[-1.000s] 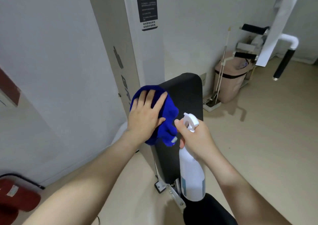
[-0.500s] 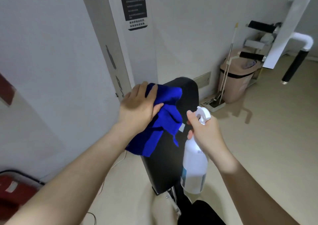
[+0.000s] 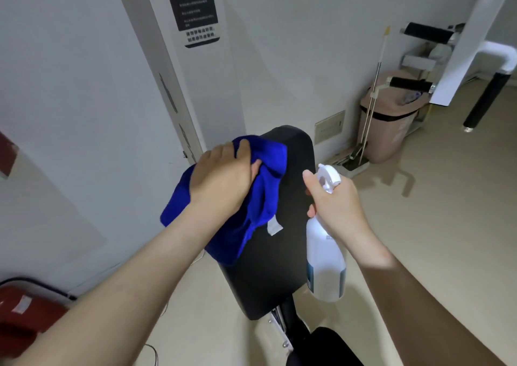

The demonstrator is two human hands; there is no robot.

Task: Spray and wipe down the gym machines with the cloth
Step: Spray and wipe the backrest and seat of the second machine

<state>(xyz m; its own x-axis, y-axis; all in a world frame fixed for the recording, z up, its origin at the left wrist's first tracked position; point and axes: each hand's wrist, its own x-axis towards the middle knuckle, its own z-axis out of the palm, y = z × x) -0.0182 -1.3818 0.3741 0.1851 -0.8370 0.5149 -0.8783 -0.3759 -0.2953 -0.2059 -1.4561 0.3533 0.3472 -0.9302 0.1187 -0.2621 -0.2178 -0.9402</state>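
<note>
From the head camera, the left hand (image 3: 223, 178) lies over the blue cloth (image 3: 268, 178) at the upper left corner of the black back pad (image 3: 279, 267). Its fingers are bent over the cloth and its thumb is tucked into a fold, so it is grasping the cloth against the pad. The rest of the cloth hangs down the pad's left side, and a small white tag shows at its lower edge. The right hand (image 3: 335, 206) is closed around the neck of the white spray bottle (image 3: 326, 265), with the index finger reaching forward beside the white nozzle head. The bottle hangs upright just to the right of the pad (whether it touches the pad cannot be told).

Behind the pad rises the machine's white column (image 3: 218, 91), which carries a black label (image 3: 193, 1) with small print too fine to read. A black seat (image 3: 324, 346) shows at the bottom edge, below the pad. Against the far wall stands a pink bin (image 3: 389, 136) with a long-handled broom (image 3: 375, 85) leaning beside it. A second machine's white frame (image 3: 470, 35) with black grips fills the upper right corner. A red object (image 3: 25, 318) lies on the floor at lower left.
</note>
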